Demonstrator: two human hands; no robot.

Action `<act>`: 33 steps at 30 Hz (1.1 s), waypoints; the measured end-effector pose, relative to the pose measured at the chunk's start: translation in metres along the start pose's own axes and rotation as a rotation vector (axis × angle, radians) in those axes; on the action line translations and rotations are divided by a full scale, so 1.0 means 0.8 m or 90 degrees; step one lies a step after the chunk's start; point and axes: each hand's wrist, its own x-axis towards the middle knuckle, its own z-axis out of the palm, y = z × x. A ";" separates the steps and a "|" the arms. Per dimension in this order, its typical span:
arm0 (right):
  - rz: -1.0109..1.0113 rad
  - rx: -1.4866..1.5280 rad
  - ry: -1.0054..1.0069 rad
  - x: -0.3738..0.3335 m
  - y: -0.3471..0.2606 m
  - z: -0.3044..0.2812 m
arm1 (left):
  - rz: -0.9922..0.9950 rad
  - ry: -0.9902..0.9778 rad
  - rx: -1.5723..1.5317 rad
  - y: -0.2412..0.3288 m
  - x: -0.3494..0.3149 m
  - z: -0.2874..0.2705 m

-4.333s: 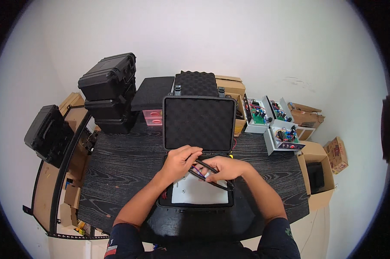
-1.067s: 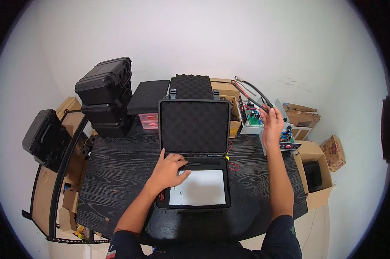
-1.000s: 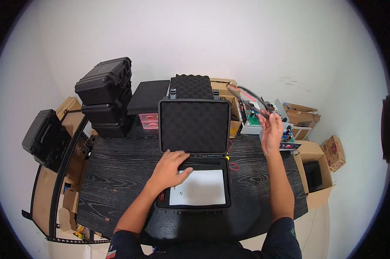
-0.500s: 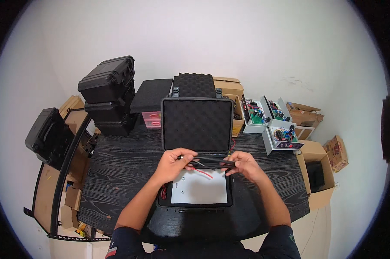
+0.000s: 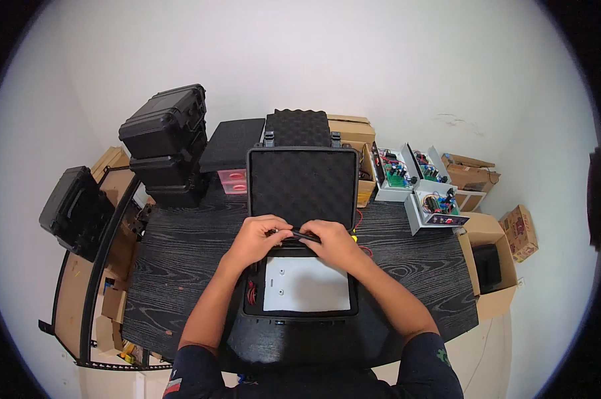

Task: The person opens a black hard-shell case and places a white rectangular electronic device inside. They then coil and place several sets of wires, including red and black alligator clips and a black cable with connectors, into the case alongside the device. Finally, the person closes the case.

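Both hands are closed on a bundle of black cable [image 5: 306, 235], held over the hinge side of an open black hard case [image 5: 248, 193]. My left hand [image 5: 259, 238] grips the bundle's left part, and my right hand [image 5: 330, 243] pinches it close by on the right. The fingers cover much of the cable. Dark egg-crate foam [image 5: 304, 189] lines the raised lid. Beneath my hands, in the case's base, lies a flat white panel [image 5: 307, 284] with small round fittings on its left side. Red leads [image 5: 251, 292] sit in the narrow slot left of the panel.
Stacked black cases [image 5: 167, 146] stand at the back left, beside a pink drawer unit [image 5: 234, 181]. Open white housings with circuit boards [image 5: 437, 206] are at the back right. Cardboard boxes [image 5: 490, 266] stand at the right edge of the black wood-grain table [image 5: 187, 266].
My hands have moved up and away from me, and the right has come in toward the left. The bundle shows shorter between them, and the red wire end that hung over the panel is out of sight.
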 end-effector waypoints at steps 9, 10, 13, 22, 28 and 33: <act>-0.033 -0.147 -0.044 -0.027 0.032 0.024 | -0.012 -0.076 0.276 -0.020 -0.019 0.004; -0.010 -0.135 -0.040 -0.032 0.030 0.022 | 0.008 -0.067 0.284 -0.018 -0.024 0.004; 0.015 -0.111 -0.009 -0.046 0.031 0.016 | 0.021 -0.052 0.297 -0.012 -0.030 0.005; -0.013 -0.207 -0.063 -0.053 0.047 0.028 | -0.043 -0.043 0.329 -0.027 -0.031 0.014; 0.025 -0.196 -0.015 -0.062 0.018 0.027 | -0.154 0.092 0.338 -0.014 -0.076 -0.035; 0.065 -0.193 -0.021 -0.060 0.029 0.034 | -0.298 0.016 0.293 0.012 -0.105 -0.037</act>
